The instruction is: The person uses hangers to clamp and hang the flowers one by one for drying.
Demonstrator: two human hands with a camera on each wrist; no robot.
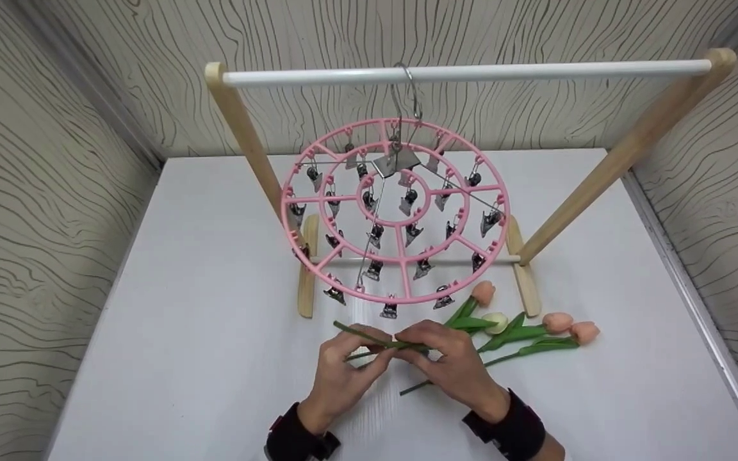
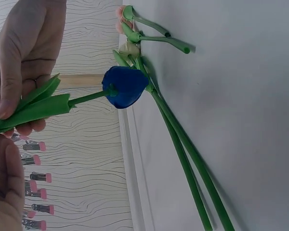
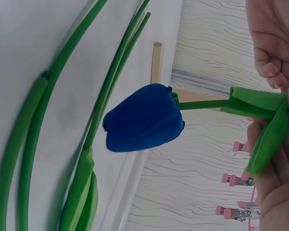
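Both hands meet over the white table [image 1: 202,288], in front of the rack. They hold one artificial tulip by its green stem [image 1: 369,337]. My left hand [image 1: 377,353] pinches the bare stem. My right hand [image 1: 418,349] pinches it where the leaves [image 2: 38,108] start. The blue flower head [image 2: 125,86] hangs off the table, plain in the right wrist view [image 3: 144,118] and hidden under the hands in the head view. Clips on the pink round clip hanger [image 1: 401,211] dangle just above and behind the hands.
The hanger hooks onto a white rail [image 1: 465,72] between two wooden A-frame legs [image 1: 625,157]. Right of the hands, several tulips lie on the table: pink heads [image 1: 558,322] and a pale one [image 1: 496,322], stems [image 2: 183,154] pointing toward me. Patterned walls enclose the table.
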